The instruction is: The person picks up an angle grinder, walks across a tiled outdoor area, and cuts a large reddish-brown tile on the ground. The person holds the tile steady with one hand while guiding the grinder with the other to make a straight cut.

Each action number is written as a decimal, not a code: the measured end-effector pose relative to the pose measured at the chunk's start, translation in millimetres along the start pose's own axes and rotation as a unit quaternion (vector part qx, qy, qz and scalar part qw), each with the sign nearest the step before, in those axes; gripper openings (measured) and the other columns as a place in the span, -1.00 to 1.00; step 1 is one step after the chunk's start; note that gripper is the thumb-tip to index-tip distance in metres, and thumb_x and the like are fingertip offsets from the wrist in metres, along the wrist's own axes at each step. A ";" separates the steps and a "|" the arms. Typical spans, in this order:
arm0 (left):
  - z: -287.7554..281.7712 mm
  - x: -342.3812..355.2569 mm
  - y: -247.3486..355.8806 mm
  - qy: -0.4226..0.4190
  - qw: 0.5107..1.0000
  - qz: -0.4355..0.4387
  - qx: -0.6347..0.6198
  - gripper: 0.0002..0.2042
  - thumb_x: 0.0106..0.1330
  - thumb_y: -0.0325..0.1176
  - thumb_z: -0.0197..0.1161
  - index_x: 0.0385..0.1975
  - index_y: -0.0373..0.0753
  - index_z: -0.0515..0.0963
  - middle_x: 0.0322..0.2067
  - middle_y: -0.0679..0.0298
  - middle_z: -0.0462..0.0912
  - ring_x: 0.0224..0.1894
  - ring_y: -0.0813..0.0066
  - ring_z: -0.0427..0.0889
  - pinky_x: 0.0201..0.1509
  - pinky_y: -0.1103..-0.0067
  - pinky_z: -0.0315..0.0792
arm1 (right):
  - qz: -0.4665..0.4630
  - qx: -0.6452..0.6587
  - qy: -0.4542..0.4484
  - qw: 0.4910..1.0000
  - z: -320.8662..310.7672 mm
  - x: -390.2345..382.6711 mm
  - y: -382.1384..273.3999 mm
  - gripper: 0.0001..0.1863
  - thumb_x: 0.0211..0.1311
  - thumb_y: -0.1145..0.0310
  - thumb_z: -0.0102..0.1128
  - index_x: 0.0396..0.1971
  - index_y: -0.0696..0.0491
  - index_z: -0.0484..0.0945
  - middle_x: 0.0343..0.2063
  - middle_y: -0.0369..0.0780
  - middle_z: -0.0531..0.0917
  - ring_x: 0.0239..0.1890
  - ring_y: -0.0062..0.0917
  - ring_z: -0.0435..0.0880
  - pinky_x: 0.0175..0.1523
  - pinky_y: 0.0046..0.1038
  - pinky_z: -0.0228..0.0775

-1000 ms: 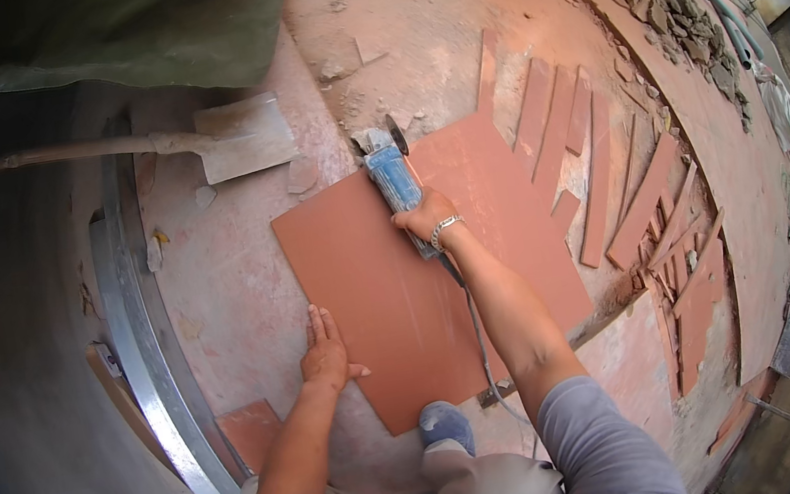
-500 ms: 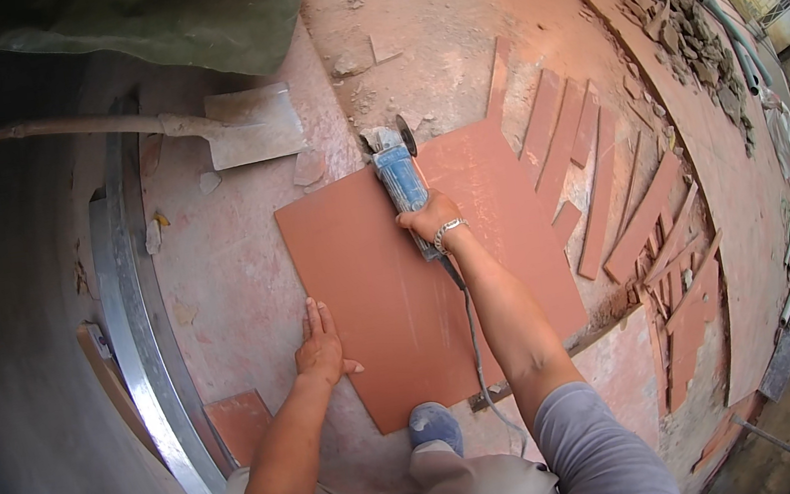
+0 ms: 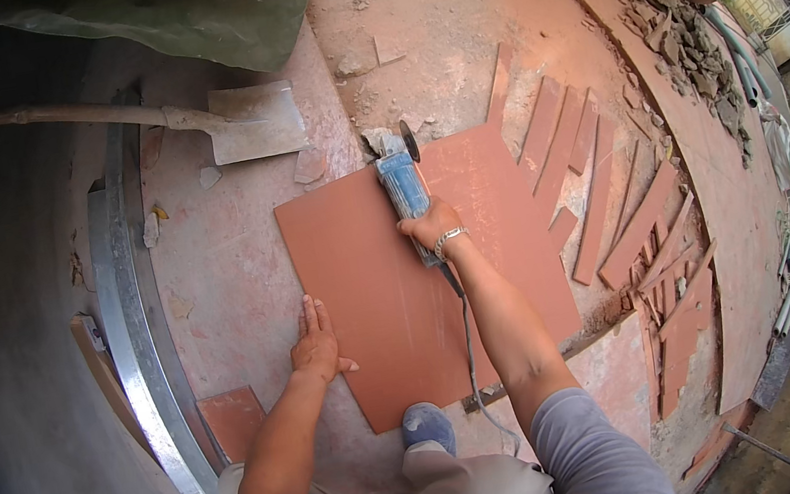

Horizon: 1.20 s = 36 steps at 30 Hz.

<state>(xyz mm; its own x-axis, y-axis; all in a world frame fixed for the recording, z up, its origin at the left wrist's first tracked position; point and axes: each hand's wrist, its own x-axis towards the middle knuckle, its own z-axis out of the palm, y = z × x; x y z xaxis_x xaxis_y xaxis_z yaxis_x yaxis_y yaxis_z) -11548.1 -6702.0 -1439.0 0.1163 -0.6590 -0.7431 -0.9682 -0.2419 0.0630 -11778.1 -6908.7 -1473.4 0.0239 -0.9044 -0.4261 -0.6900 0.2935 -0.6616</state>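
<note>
A large reddish-brown tile [image 3: 358,272] lies flat on the dusty ground in front of me. My right hand [image 3: 432,225] is wrapped round the body of a blue angle grinder [image 3: 404,188], which sits over the tile's far edge. Its dark cutting disc [image 3: 409,141] stands upright on the right of the tool's head. A grey power cord [image 3: 470,348] trails from the grinder back toward me. My left hand [image 3: 315,344] rests at the tile's left edge, fingers stretched out and thumb apart. The tip of my blue shoe [image 3: 427,426] meets the tile's near edge.
A shovel [image 3: 256,123] lies at the far left, above long metal profiles [image 3: 139,354]. Several cut tile strips [image 3: 595,199] are scattered on the right. Beyond them is a rubble heap [image 3: 690,44]. A small tile piece [image 3: 232,422] lies by my left forearm, and a green tarp [image 3: 181,19] hangs at the top.
The view has shifted slightly. Both hands, the grinder and the tile keep practically the same places relative to one another.
</note>
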 end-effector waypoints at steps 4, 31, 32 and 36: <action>1.3 0.6 -0.9 0.000 1.000 0.001 -0.002 0.49 -0.18 0.05 0.73 0.58 -0.34 -0.36 0.61 -0.06 -0.44 0.63 0.04 -0.09 0.55 0.40 0.28 | 0.003 0.001 0.002 1.000 -0.6 -3.8 0.6 -0.21 -0.19 0.03 0.51 -0.01 0.34 0.59 -0.15 0.14 0.75 -0.06 -0.09 0.77 0.09 -0.26 0.58; 3.6 1.1 0.0 0.010 1.000 -0.005 -0.007 0.47 -0.19 0.01 0.74 0.59 -0.29 -0.34 0.62 0.01 -0.44 0.63 0.07 -0.08 0.50 0.34 0.38 | 0.011 0.000 0.002 1.000 2.4 -4.9 6.1 -0.23 -0.20 0.05 0.51 -0.04 0.34 0.60 -0.23 0.09 0.77 -0.15 -0.16 0.79 0.02 -0.29 0.60; 4.2 1.4 -0.2 0.007 1.000 -0.011 -0.014 0.47 -0.18 0.01 0.73 0.60 -0.25 -0.33 0.62 0.06 -0.44 0.64 0.11 -0.08 0.48 0.33 0.40 | 0.017 -0.001 0.003 1.000 2.5 -5.0 6.2 -0.24 -0.19 0.06 0.51 -0.03 0.34 0.59 -0.23 0.09 0.77 -0.15 -0.16 0.79 0.02 -0.29 0.60; 5.9 1.8 -1.6 0.019 1.000 -0.002 -0.011 0.46 -0.17 -0.01 0.74 0.59 -0.25 -0.32 0.63 0.07 -0.44 0.64 0.10 -0.09 0.48 0.33 0.41 | 0.008 0.012 0.000 1.000 1.6 -6.3 5.3 -0.25 -0.18 0.07 0.52 -0.04 0.34 0.60 -0.23 0.08 0.77 -0.16 -0.18 0.79 0.01 -0.30 0.60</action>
<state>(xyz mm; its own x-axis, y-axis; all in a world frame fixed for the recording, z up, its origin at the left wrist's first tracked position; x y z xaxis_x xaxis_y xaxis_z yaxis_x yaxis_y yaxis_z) -11547.6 -6698.6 -1444.4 0.1287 -0.6839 -0.7181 -0.9629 -0.2595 0.0745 -11780.8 -6900.9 -1475.2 0.0127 -0.8990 -0.4377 -0.6725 0.3163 -0.6691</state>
